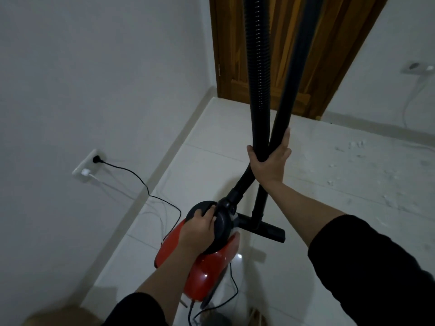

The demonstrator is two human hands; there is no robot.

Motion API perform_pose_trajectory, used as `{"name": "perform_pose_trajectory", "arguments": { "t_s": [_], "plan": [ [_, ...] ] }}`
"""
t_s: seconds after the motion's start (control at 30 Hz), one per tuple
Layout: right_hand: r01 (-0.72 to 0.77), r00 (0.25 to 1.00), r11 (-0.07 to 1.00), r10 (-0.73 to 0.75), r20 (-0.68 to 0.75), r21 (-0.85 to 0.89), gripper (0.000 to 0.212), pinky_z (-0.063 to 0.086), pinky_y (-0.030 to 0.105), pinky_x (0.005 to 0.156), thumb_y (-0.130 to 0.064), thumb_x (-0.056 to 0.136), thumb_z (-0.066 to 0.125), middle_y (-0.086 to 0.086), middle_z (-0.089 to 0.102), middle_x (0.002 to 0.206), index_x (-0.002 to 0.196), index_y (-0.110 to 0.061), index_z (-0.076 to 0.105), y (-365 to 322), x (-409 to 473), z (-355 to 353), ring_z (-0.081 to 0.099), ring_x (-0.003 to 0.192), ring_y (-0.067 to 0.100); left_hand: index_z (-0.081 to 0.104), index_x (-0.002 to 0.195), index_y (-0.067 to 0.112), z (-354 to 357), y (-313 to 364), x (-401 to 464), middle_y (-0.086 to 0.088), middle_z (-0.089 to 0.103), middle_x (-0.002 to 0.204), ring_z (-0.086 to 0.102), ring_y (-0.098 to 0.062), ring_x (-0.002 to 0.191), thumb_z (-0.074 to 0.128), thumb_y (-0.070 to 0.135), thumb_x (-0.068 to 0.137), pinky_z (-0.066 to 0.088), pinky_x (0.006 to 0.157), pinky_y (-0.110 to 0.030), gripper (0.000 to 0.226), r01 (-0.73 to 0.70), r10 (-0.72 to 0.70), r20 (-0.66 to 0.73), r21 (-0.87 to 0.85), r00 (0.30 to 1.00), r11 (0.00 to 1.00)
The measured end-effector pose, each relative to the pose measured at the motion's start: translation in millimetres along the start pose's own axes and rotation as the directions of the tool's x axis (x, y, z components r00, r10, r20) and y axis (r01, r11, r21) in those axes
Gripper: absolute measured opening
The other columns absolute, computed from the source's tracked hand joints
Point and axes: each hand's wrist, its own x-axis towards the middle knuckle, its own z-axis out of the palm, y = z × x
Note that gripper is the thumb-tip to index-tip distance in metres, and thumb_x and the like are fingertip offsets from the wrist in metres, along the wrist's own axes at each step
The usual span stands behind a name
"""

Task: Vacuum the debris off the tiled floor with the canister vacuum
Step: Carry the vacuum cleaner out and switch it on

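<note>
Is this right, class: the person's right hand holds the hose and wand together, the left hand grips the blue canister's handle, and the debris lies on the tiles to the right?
Not quite. The head view shows the canister is red, not blue. The rest stands: right hand holds hose and wand, left hand grips the handle, debris lies right.

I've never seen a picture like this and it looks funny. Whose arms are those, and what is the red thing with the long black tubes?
The camera sits on a person's head, looking down, so you see their own arms. The red thing is a canister vacuum on the tiled floor. The left hand grips its dark top. The right hand holds the ribbed hose and the smooth wand together. The wand ends in a floor nozzle. White debris lies farther right. A black cord runs to a wall socket.
</note>
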Motion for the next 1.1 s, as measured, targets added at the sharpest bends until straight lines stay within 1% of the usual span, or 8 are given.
{"name": "perform_pose_trajectory", "arguments": {
  "t_s": [0.23, 0.37, 0.47, 0.57, 0.77, 0.9, 0.97, 1.1],
  "plan": [
    [0.021, 0.999, 1.0, -0.021, 0.036, 0.0, 0.108, 0.037, 0.015, 0.082, -0.037, 0.079, 0.076, 0.003, 0.029, 0.114, 0.154, -0.026, 0.0, 15, 3, 3, 0.044, 0.092, 0.013, 0.037, 0.147, 0.023, 16, 7, -9, -0.016, 0.052, 0.129, 0.063, -0.031, 0.094, 0.033, 0.032, 0.103, 0.049, 0.074, -0.032, 0.046, 0.028, -0.029, -0.018, -0.048, 0.999, 0.998],
    [0.044, 0.998, 0.999, -0.043, 0.044, -0.009, 0.109, 0.038, 0.014, 0.081, -0.038, 0.079, 0.077, 0.001, 0.027, 0.113, 0.154, -0.024, 0.0, 27, 6, 19, 0.043, 0.095, 0.012, 0.043, 0.144, 0.021, 30, -2, -5, -0.018, 0.058, 0.118, 0.065, -0.031, 0.083, 0.025, 0.04, 0.098, 0.049, 0.066, -0.032, 0.053, 0.017, -0.02, -0.056, -0.061, 0.998, 0.998],
    [0.044, 0.998, 0.999, -0.044, 0.043, -0.012, 0.109, 0.038, 0.013, 0.081, -0.037, 0.078, 0.077, 0.001, 0.026, 0.113, 0.154, -0.022, 0.001, 41, 4, 35, 0.043, 0.095, 0.012, 0.036, 0.148, 0.023, 41, -14, 3, -0.015, 0.055, 0.122, 0.063, -0.028, 0.087, 0.027, 0.036, 0.102, 0.047, 0.069, -0.029, 0.048, 0.036, -0.036, -0.015, -0.058, 0.999, 0.998],
    [0.036, 0.999, 0.999, -0.036, 0.029, -0.01, 0.108, 0.033, 0.001, 0.077, -0.035, 0.078, 0.078, 0.002, 0.027, 0.113, 0.154, -0.019, 0.002, 59, 1, 51, 0.042, 0.095, 0.011, 0.031, 0.149, 0.025, 52, -30, 14, -0.013, 0.052, 0.123, 0.061, -0.024, 0.089, 0.03, 0.034, 0.103, 0.045, 0.07, -0.025, 0.047, 0.039, -0.038, 0.017, -0.043, 0.999, 0.998],
    [0.03, 0.999, 0.999, -0.031, -0.033, -0.03, 0.108, 0.038, 0.014, 0.083, -0.033, 0.079, 0.078, 0.002, 0.028, 0.114, 0.154, -0.017, 0.003, 111, -8, 81, 0.04, 0.096, 0.01, 0.027, 0.151, 0.026, 96, -68, 44, -0.013, 0.051, 0.125, 0.06, -0.025, 0.087, 0.028, 0.034, 0.103, 0.045, 0.067, -0.026, 0.048, -0.005, 0.004, 0.076, 0.011, 0.997, 1.0],
    [0.023, 0.999, 1.0, -0.023, -0.048, -0.004, 0.108, 0.03, -0.006, 0.076, -0.031, 0.079, 0.078, 0.003, 0.028, 0.114, 0.154, -0.014, 0.001, 154, -10, 98, 0.038, 0.094, 0.008, 0.032, 0.149, 0.024, 134, -91, 62, -0.015, 0.054, 0.118, 0.05, -0.017, 0.069, 0.028, 0.037, 0.103, 0.037, 0.057, -0.022, 0.048, -0.056, 0.054, 0.053, 0.032, 0.997, 0.998],
    [0.037, 0.998, 0.999, -0.037, -0.058, -0.001, 0.108, 0.028, -0.009, 0.073, -0.031, 0.08, 0.078, 0.003, 0.027, 0.114, 0.154, -0.015, 0.001, 179, -11, 108, 0.036, 0.093, 0.007, 0.038, 0.147, 0.022, 158, -101, 73, -0.017, 0.058, 0.114, 0.052, -0.02, 0.065, 0.02, 0.045, 0.099, 0.031, 0.049, -0.022, 0.056, -0.079, 0.079, 0.01, 0.047, 0.997, 0.996],
    [0.057, 0.995, 0.998, -0.058, -0.084, -0.015, 0.107, 0.032, 0.007, 0.08, -0.034, 0.08, 0.077, 0.006, 0.03, 0.114, 0.154, -0.016, 0.002, 229, -15, 128, 0.033, 0.09, 0.004, 0.032, 0.149, 0.025, 210, -121, 94, -0.017, 0.052, 0.128, 0.063, -0.03, 0.088, 0.031, 0.035, 0.102, 0.044, 0.065, -0.029, 0.048, -0.062, 0.06, 0.027, 0.072, 0.998, 0.995]
  ]
}}
